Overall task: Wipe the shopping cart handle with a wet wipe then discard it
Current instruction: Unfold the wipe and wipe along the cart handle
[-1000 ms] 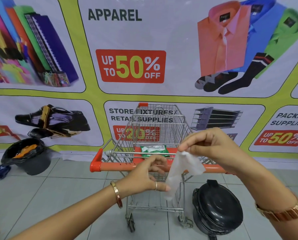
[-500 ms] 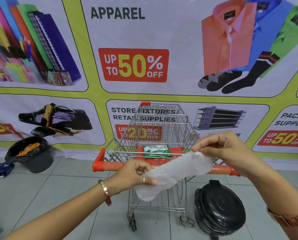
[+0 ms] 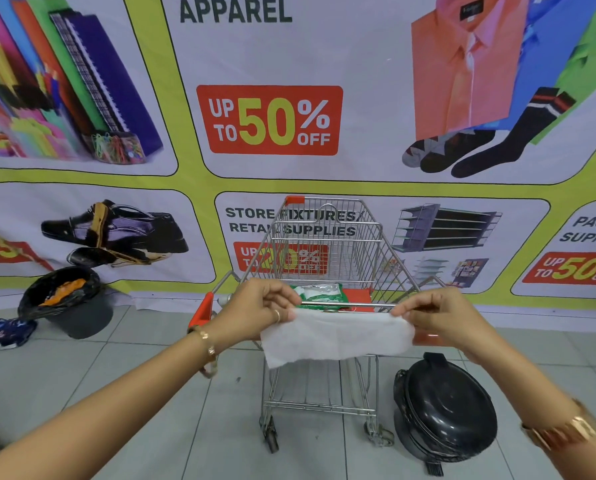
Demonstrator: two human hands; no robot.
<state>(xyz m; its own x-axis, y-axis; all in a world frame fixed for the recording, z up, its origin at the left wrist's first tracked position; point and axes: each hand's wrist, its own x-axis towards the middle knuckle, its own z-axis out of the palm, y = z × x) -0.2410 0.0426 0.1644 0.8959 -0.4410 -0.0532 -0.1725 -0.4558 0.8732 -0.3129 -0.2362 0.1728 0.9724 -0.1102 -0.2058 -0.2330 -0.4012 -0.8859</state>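
Shopping cart (image 3: 327, 258) beyond the hands; lidded bin (image 3: 443, 407) below the right hand (image 3: 438, 315). Wet wipe (image 3: 336, 337) stretched flat, pinched between left hand (image 3: 255, 308) and right, before the handle (image 3: 199, 311). Wiping and discarding apparently remain.

Left hand (image 3: 255, 311) and right hand (image 3: 442, 315) raised, fingers pinched

Handle (image 3: 199, 311) mostly hidden behind wipe (image 3: 334, 337) and hands. Pack (image 3: 319, 294) label too small to read. Banner (image 3: 324, 57) cut by top and side edges. Forearms cut by bottom edge.
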